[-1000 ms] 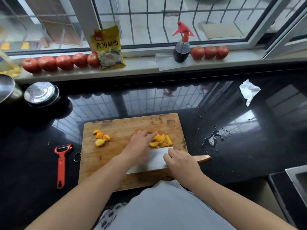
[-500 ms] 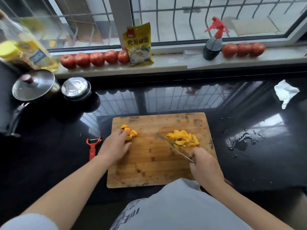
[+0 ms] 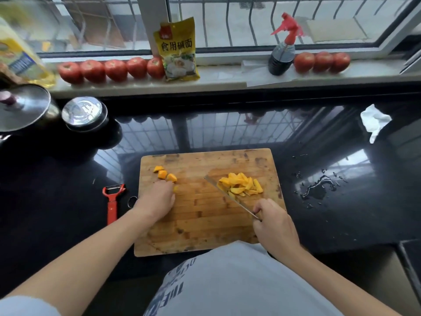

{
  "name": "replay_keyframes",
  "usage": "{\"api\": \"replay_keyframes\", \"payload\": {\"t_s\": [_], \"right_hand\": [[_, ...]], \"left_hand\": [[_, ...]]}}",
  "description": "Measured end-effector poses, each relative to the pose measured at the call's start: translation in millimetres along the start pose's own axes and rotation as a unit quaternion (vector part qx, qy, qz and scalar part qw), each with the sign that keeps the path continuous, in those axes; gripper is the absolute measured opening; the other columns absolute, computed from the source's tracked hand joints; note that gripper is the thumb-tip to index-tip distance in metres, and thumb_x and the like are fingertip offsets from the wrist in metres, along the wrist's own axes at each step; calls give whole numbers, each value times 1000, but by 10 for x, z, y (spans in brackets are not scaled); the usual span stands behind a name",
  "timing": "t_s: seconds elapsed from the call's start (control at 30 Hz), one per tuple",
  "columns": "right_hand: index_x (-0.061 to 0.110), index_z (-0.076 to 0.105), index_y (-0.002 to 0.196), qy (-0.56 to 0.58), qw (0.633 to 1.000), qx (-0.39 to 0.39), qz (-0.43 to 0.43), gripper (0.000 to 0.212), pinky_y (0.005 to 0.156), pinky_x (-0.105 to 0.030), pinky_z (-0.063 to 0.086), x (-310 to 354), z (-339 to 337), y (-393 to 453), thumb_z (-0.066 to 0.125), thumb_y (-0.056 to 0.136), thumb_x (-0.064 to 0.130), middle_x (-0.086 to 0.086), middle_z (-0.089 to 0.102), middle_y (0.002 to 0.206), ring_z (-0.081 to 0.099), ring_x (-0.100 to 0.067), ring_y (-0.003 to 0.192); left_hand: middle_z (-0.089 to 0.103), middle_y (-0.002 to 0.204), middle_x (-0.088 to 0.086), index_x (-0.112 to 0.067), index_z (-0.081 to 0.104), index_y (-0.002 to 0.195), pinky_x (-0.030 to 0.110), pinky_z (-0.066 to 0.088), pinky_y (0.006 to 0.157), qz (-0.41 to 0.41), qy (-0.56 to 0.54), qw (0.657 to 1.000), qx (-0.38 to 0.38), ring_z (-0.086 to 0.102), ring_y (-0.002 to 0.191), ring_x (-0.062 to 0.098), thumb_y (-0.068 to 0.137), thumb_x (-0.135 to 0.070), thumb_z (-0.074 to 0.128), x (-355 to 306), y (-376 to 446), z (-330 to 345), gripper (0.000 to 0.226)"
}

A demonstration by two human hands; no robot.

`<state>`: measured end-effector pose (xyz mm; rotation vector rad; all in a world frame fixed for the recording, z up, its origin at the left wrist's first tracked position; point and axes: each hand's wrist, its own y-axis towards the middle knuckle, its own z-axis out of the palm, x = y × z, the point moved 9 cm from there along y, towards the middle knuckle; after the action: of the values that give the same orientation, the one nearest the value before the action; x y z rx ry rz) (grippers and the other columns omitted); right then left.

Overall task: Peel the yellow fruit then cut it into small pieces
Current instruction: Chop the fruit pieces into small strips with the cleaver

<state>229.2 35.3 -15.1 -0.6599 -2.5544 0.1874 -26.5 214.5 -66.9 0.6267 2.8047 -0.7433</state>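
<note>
On the rectangular wooden cutting board (image 3: 205, 224), which lies on the glossy black countertop (image 3: 341, 213), the right hand (image 3: 274, 226) has its fingers curled tight around the handle of a steel knife (image 3: 230, 197), whose blade stands on edge and runs diagonally up to the left side of a heap of small yellow fruit pieces (image 3: 241, 184). The left hand (image 3: 157, 199) reaches to a few larger orange-yellow fruit chunks (image 3: 165, 174) near the board's far left corner, its curled fingertips touching the nearest chunk, though whether they actually pinch it cannot be told. A red-handled peeler (image 3: 112, 202) lies on the counter just left of the board.
</note>
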Motion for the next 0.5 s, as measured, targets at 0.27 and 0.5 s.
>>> {"api": "replay_keyframes", "payload": {"t_s": [0.27, 0.5], "right_hand": [[31, 52, 84, -7, 998, 62, 8, 18, 63, -34, 54, -11, 113, 16, 64, 93, 20, 13, 53, 86, 55, -9, 77], [32, 54, 85, -35, 993, 108, -32, 19, 54, -20, 34, 94, 241, -24, 51, 103, 35, 14, 51, 81, 51, -6, 72]], "left_hand": [[78, 85, 7, -21, 48, 129, 28, 58, 55, -139, -372, 905, 154, 75, 62, 19, 103, -30, 64, -605, -331, 833, 31], [72, 85, 12, -17, 53, 102, 36, 62, 52, -259, -481, 837, -15, 73, 56, 21, 104, -26, 59, -264, -623, 954, 12]]}}
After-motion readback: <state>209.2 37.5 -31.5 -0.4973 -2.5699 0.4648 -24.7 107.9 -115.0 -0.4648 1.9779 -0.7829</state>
